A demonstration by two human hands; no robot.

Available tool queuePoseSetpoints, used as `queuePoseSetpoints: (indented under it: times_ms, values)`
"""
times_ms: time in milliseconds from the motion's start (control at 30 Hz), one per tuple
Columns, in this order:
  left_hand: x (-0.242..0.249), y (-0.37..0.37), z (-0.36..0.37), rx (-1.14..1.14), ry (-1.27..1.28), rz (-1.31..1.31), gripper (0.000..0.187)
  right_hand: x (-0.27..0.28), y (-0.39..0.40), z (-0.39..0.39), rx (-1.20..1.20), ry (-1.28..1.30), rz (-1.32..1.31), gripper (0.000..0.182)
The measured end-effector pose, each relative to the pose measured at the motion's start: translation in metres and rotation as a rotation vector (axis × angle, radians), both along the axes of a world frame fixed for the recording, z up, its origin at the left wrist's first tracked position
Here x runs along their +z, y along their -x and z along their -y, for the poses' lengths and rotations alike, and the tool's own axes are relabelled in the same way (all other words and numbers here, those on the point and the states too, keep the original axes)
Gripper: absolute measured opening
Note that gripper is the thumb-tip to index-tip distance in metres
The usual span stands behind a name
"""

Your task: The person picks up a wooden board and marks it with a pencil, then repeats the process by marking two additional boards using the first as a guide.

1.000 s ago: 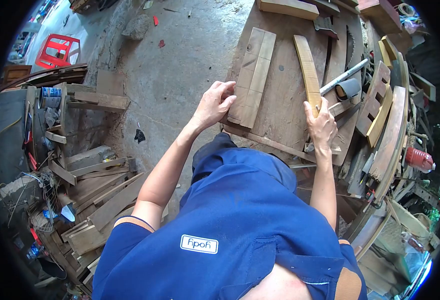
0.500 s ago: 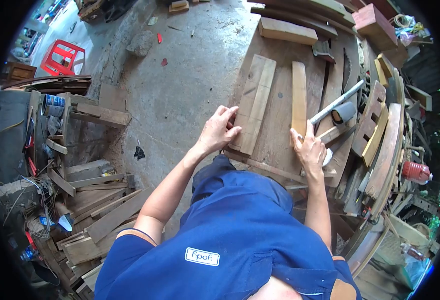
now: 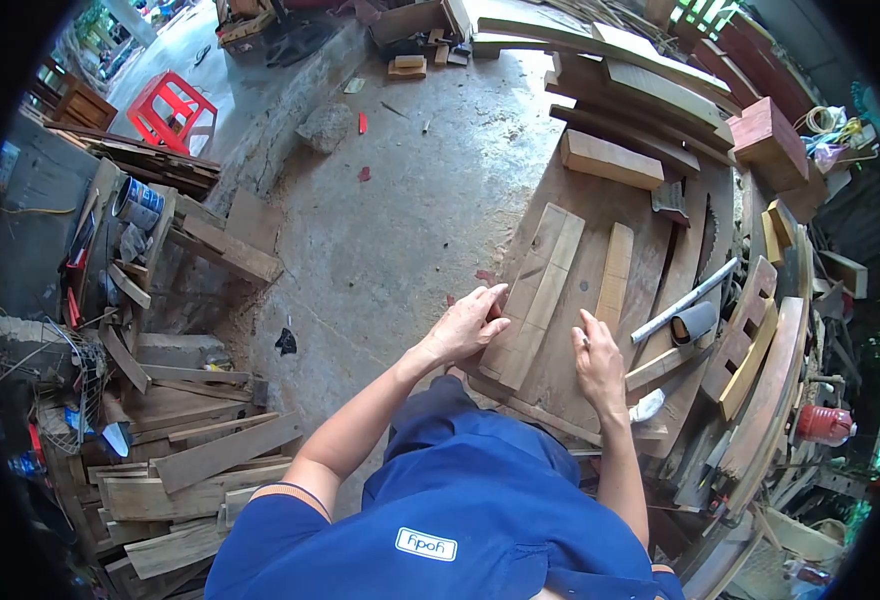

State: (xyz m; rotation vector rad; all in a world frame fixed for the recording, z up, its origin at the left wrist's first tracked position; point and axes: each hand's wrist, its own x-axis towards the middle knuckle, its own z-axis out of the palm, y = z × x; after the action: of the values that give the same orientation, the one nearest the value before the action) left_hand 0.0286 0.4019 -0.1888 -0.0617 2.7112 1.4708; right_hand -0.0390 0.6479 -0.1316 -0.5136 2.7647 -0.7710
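Two narrow wooden boards (image 3: pixel 538 290) lie side by side on a wide wooden worktop (image 3: pixel 574 310), with pencil-like lines across them. My left hand (image 3: pixel 468 325) is at their left edge near the close end, thumb and fingers apart, and seems to touch the wood. To the right lies a shorter, paler wood piece (image 3: pixel 615 275). My right hand (image 3: pixel 600 368) is just below its near end, fingers curled in a pinch. Something small and pale shows at its fingertips, too small to name. A pale rod (image 3: pixel 684 300) and a dark grey rounded object (image 3: pixel 694 321) lie right of that hand.
A thick wood block (image 3: pixel 612 160) and stacked planks (image 3: pixel 660 95) are at the worktop's far end. Curved and notched timbers (image 3: pixel 745 330) line the right side. Scrap wood (image 3: pixel 200 480) is piled at left. A red plastic stool (image 3: pixel 172 112) stands on the concrete floor (image 3: pixel 380 220).
The camera view has shifted, so the worktop appears lower. My right hand has drawn back from the shorter wood piece and the rod. My left hand stays by the two boards.
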Motion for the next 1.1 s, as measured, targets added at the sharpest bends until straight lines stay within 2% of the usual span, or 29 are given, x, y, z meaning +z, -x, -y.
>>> queuePoseSetpoints:
  times_ms: [200, 400, 433, 533, 767, 867, 1100]
  values:
    - [0.012, 0.018, 0.002, 0.021, 0.072, -0.009, 0.054, -0.021, 0.015, 0.022, -0.029, 0.111, 0.090, 0.044]
    - [0.016, 0.027, 0.002, -0.059, 0.073, 0.077, 0.058, -0.033, 0.016, 0.044, -0.039, 0.143, 0.036, 0.042]
    - [0.002, 0.027, 0.001, -0.066, 0.096, -0.031, 0.057, -0.034, 0.012, 0.045, -0.047, 0.160, 0.042, 0.042]
    - [0.010, 0.025, -0.004, -0.067, 0.067, 0.051, 0.060, -0.040, 0.011, 0.042, -0.064, 0.200, 0.038, 0.041]
    - [0.014, 0.009, -0.018, -0.154, -0.149, 0.263, 0.072, -0.036, 0.005, 0.031, -0.059, 0.139, 0.000, 0.035]
    - [0.030, 0.005, -0.021, -0.203, -0.331, 0.394, 0.077, -0.033, 0.003, 0.029, -0.060, 0.096, -0.018, 0.034]
    - [0.030, -0.005, -0.024, -0.224, -0.538, 0.489, 0.076, -0.024, -0.003, 0.023, -0.035, 0.030, -0.019, 0.035]
